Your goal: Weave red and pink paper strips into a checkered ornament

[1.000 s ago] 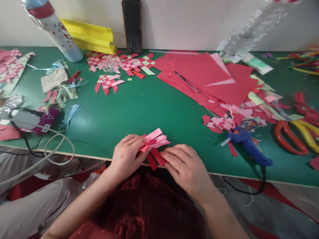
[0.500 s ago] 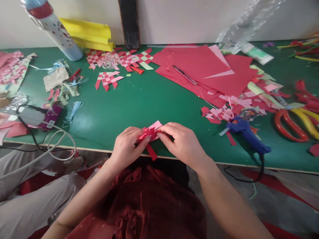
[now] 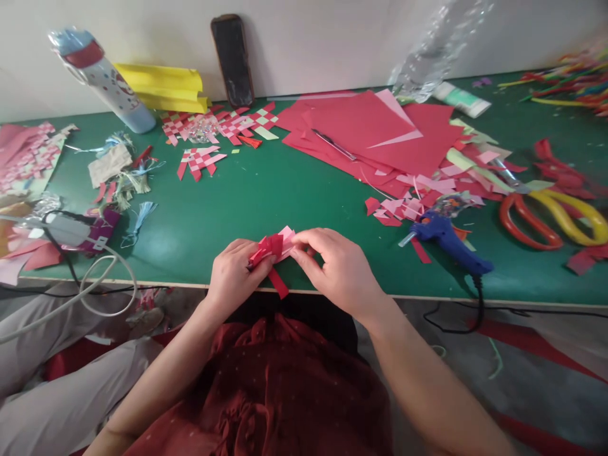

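Note:
Near the front edge of the green table, my left hand (image 3: pixel 232 271) pinches a small bundle of red and pink paper strips (image 3: pixel 272 246) between thumb and fingers. One red strip (image 3: pixel 278 285) hangs down from it toward the table edge. On the other side, my right hand (image 3: pixel 342 271) has its thumb and forefinger closed at the pink end of the strips. Its fingertips partly cover that end. Farther back lie woven red, pink and pale green paper pieces (image 3: pixel 199 161), several of them grouped by the wall.
Right of my hands lie paper scraps (image 3: pixel 399 206), a blue glue gun (image 3: pixel 446 240) and orange-and-yellow-handled scissors (image 3: pixel 529 221). Behind are red paper sheets (image 3: pixel 403 142) with a pen (image 3: pixel 332 144). A bottle (image 3: pixel 111 85), phone (image 3: pixel 232 60), tassels (image 3: pixel 140 221) and a cable (image 3: pixel 111 253) occupy the left and back.
My view has tilted up and shifted right. The red strips in my left hand have turned, and my right thumb and forefinger have drawn slightly away along the pink end.

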{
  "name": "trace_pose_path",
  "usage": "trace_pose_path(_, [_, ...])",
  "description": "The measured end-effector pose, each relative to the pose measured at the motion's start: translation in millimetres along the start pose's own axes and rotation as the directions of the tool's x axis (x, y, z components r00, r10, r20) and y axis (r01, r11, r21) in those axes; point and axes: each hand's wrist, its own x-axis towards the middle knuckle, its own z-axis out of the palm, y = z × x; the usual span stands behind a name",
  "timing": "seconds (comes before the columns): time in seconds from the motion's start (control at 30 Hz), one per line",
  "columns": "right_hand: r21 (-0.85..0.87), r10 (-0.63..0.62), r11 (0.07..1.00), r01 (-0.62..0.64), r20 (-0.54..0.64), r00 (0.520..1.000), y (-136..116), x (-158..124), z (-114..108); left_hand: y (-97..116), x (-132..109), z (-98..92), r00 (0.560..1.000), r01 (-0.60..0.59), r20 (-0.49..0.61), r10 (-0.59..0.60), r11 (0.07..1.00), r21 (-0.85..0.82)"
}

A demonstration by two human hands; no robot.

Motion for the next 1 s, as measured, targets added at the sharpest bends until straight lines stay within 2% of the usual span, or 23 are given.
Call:
trace_pose_path(0.2, [-0.184,-0.120,0.973,0.137,0.100,0.988,-7.5,-39.0,9.5,1.6,1.8,-4.0,0.996,0.082,0.036,-0.081,0.997,-0.008])
trace_pose_path(0.4, [-0.345,-0.071,0.932,0.113,0.131,0.989,2.3,-27.9,14.2,4.3,5.1,-6.5,0.970,0.225,0.084,-0.226,0.974,0.030])
trace_pose_path(0.7, [-0.243,-0.034,0.968,0.067,0.137,0.990,4.6,-12.7,17.2,2.0,2.2,-7.7,0.966,0.252,0.061,-0.253,0.968,0.020])
trace_pose_path(1.0, [-0.233,-0.021,0.971,0.052,0.133,0.991,7.6,-15.7,11.5,0.5,-1.2,-5.1,0.984,0.173,0.037,-0.175,0.984,0.045])
